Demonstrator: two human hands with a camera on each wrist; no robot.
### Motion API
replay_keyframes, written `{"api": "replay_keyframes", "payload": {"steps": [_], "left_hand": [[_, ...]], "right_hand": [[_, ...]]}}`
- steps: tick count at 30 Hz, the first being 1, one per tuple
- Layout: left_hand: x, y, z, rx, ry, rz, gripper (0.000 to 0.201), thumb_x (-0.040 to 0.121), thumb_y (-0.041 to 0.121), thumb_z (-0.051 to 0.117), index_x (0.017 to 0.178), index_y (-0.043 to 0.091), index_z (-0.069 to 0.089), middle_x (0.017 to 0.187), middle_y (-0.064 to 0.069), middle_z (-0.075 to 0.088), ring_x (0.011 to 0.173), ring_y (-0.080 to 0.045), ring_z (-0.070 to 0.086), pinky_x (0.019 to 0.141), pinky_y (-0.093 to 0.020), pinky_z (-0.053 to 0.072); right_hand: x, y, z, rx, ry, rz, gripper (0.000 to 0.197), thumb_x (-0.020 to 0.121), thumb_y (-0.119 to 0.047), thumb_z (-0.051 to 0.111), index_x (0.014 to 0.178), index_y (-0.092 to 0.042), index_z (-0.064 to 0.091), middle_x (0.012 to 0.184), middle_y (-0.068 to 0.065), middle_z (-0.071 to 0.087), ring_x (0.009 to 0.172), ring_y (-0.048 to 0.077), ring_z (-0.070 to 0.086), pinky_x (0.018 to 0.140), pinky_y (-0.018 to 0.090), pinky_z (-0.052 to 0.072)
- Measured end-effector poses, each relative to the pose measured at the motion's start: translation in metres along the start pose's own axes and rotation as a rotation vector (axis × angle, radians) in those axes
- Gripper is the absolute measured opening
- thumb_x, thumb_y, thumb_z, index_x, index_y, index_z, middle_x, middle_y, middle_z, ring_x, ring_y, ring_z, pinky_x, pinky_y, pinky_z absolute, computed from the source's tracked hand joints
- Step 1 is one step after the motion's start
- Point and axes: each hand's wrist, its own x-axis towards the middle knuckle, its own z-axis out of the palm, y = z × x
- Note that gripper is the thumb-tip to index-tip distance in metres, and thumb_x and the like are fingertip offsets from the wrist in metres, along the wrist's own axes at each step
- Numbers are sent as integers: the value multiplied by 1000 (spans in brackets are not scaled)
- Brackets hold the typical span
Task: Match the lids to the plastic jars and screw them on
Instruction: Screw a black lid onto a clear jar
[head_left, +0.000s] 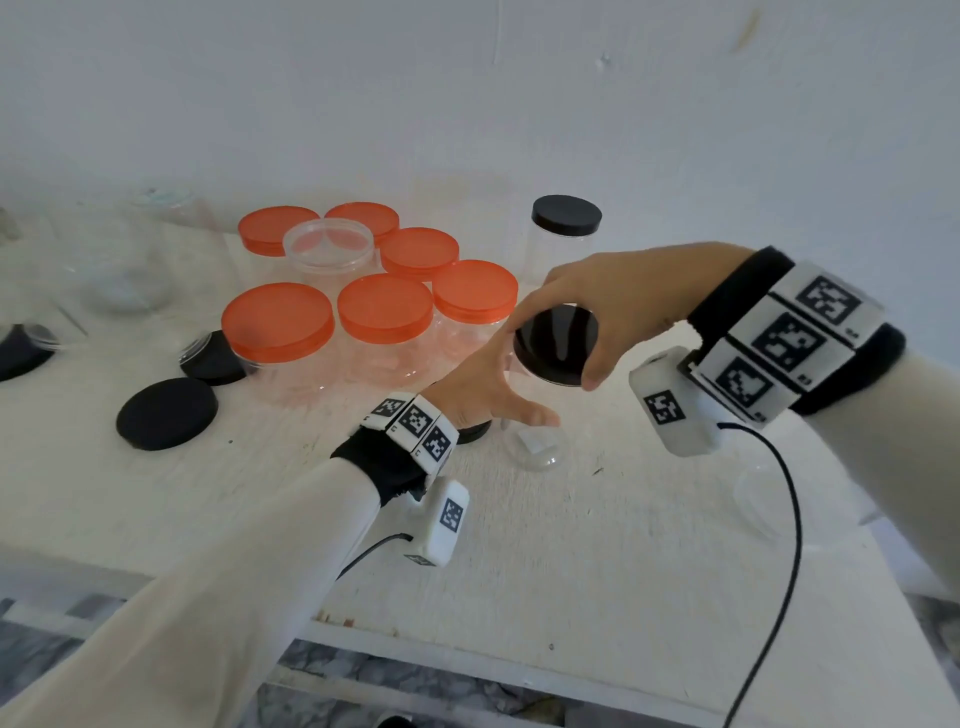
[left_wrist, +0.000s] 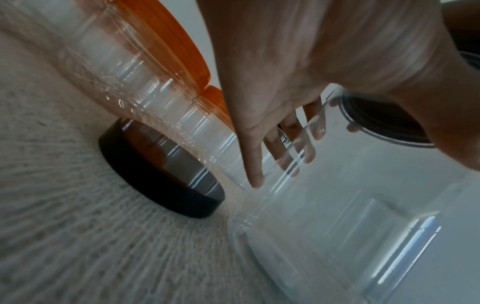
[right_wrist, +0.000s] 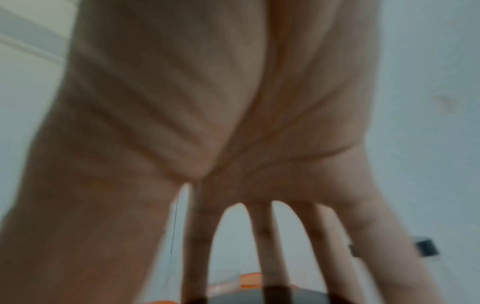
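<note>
White tabletop (head_left: 519, 545): right hand (head_left: 613, 296) grips the black lid (head_left: 557, 344) from above, seated squarely over the upright clear jar (head_left: 535, 441) (axis vertical), whose wall the left hand (head_left: 483, 395) clasps.

The counter (head_left: 519, 561) lies bare along its near edge, giving broad passage; toward the far edge, orange-lidded jars (head_left: 384, 332) crowd together, and loose black lids (head_left: 166, 413) dot the left side beside them
</note>
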Motion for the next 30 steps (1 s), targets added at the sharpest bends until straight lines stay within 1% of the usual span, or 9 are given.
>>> {"api": "replay_keyframes", "payload": {"steps": [5,7,10,13,18,21,24,27,30], "left_hand": [[1,-6,2,29,61,-32,101,49,39,84,134,28,32,136,4,46,127,-10,41,100,-27,37],[1,-6,2,37,57,-36,102,48,40,83,134,27,31,136,3,46,126,-10,41,102,-28,37],[2,-3,0,28,27,-15,103,51,35,82,137,28,28,135,10,44,123,3,40,93,-9,37],[2,-4,1,36,25,-4,104,52,30,85,138,31,26,133,16,44,123,8,39,92,-5,35],[1,-7,2,34,64,-32,101,48,40,84,134,28,32,136,4,46,127,-11,41,102,-29,37],[1,-5,0,44,36,-29,103,51,37,83,138,31,27,134,13,44,125,3,39,96,-13,36],[0,-2,-1,52,19,-4,103,54,29,84,137,34,23,130,23,41,119,17,36,91,-3,34],[0,-5,3,43,68,-25,105,49,36,85,138,29,28,136,11,44,127,-1,39,105,-25,36],[-1,-5,4,22,70,-38,100,48,39,85,133,30,32,137,4,45,129,-13,39,109,-41,34]], "right_hand": [[5,-4,12,-17,239,130,74,60,-66,68,125,-32,52,84,-13,52,84,22,64,78,39,54],[5,-4,11,-77,209,143,78,64,-68,65,131,-34,46,99,-10,55,96,21,61,85,37,50],[-1,-1,6,-47,45,26,80,69,-49,75,138,-42,35,123,-10,43,114,16,46,96,35,42],[-1,2,7,18,110,-1,72,65,-39,80,129,-43,47,105,-11,47,100,14,49,82,29,46],[5,-1,12,-32,263,84,71,63,-64,71,124,-34,51,84,-15,45,88,16,54,80,34,50],[2,3,8,-12,120,33,78,65,-55,75,135,-42,40,113,-11,44,104,12,45,92,31,43],[0,3,9,28,128,-10,73,65,-43,80,129,-44,46,107,-11,47,101,12,48,77,24,43],[4,-1,11,18,242,29,67,62,-51,78,123,-39,52,85,-20,43,91,12,49,75,27,44],[6,-1,9,-46,229,43,75,62,-57,76,129,-39,47,84,-21,40,90,12,47,84,32,46]]}}
